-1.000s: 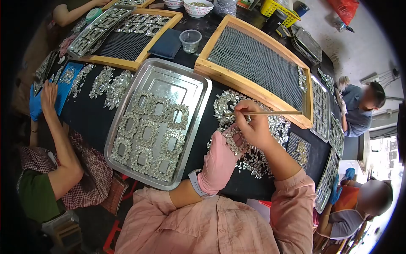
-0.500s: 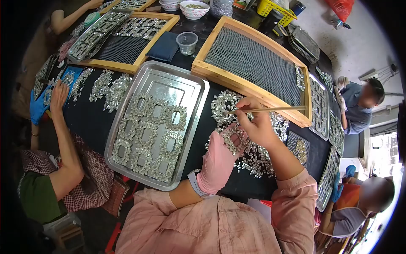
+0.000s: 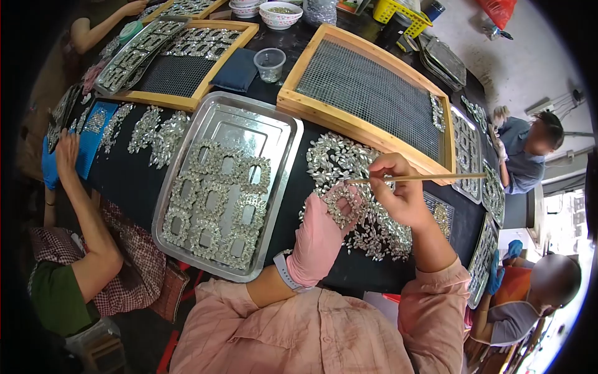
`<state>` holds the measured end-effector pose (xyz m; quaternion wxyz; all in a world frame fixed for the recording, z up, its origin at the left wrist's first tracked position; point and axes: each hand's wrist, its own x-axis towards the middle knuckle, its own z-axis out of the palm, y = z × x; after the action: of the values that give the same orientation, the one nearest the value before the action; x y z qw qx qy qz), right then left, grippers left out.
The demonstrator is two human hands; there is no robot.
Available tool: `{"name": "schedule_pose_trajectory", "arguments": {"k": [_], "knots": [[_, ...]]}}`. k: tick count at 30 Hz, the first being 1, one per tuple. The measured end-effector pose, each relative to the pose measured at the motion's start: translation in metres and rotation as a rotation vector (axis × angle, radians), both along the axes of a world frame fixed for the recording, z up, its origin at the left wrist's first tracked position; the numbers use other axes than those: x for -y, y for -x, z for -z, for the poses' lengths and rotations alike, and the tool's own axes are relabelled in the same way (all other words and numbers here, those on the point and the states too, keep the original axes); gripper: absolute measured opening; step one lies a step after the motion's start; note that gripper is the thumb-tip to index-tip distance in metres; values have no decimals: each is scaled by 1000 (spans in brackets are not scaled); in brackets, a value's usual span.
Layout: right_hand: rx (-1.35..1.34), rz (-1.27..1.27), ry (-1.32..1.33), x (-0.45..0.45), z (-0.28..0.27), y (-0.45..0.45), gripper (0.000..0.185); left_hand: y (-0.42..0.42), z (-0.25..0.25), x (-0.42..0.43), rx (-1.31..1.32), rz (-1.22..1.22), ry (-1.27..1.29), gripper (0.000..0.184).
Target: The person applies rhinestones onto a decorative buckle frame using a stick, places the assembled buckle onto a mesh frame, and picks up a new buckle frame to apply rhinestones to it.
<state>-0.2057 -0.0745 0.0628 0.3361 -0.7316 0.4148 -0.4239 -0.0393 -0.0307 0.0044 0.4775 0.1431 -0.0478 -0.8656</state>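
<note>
My left hand, in a pink glove, holds up a rectangular ring-shaped rhinestone ornament with an open centre. In my right hand, bare, a thin wooden stick is pinched between thumb and fingers. Its left end reaches close to the ornament's upper edge; whether it touches, I cannot tell. Behind and below both hands spreads a pile of loose clear rhinestones. Left of my gloved hand, a metal tray carries several similar ornaments in rows.
A wood-framed mesh screen lies beyond my hands, with another framed screen at upper left. A plastic cup stands between them. At left, a co-worker's hand is beside a blue board. Other people sit at right.
My right hand has moved right and slightly down, bringing the stick's tip from the rhinestone pile to near the ornament. The left co-worker's bare hand has shifted left, off the blue board.
</note>
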Motion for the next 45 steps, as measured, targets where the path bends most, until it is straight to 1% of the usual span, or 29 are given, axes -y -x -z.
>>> {"name": "schedule_pose_trajectory", "arguments": {"k": [1, 4, 10, 16, 19, 22, 25, 28, 31, 34, 37, 40, 41, 44, 45], "knots": [[-18, 26, -12, -3, 2, 2, 20, 0, 1, 0, 2, -3, -8, 63], [-120, 5, 90, -4, 6, 6, 21, 0, 3, -2, 12, -3, -22, 64], [-163, 1, 147, -3, 6, 2, 21, 1, 6, -2, 39, -6, -22, 64], [-164, -8, 137, -3, 8, 1, 20, 1, 7, -2, 30, -2, -35, 64], [-132, -10, 76, -3, 10, 3, 20, 1, 6, -2, 24, -2, -30, 64], [-1, 54, -49, -5, 14, 4, 21, 0, 5, -2, 7, -6, -25, 64], [96, 20, -117, -7, 10, 4, 20, 1, 5, -1, -2, -9, -32, 64], [-43, -15, -20, -6, 13, 9, 21, 1, 5, -2, 4, -9, -43, 64], [-126, -43, 39, -5, 12, 8, 20, 1, 5, -2, 24, -4, -60, 64], [119, 50, -73, -4, 15, 1, 20, 1, 3, -1, 26, -4, -42, 62], [37, 79, -64, 12, 20, -8, 21, 2, 5, -1, -13, -20, -53, 61], [9, 106, -182, 23, 28, -16, 21, 3, 4, -1, 0, -26, -89, 60], [2, 182, -268, 24, 27, -20, 19, 2, 2, 0, 15, -27, -102, 60], [-86, 210, -175, 30, 34, -18, 18, 3, 0, -1, -16, -34, -81, 59], [-72, 197, -173, 32, 37, -18, 17, 2, -2, 0, -9, -38, -82, 59]]}}
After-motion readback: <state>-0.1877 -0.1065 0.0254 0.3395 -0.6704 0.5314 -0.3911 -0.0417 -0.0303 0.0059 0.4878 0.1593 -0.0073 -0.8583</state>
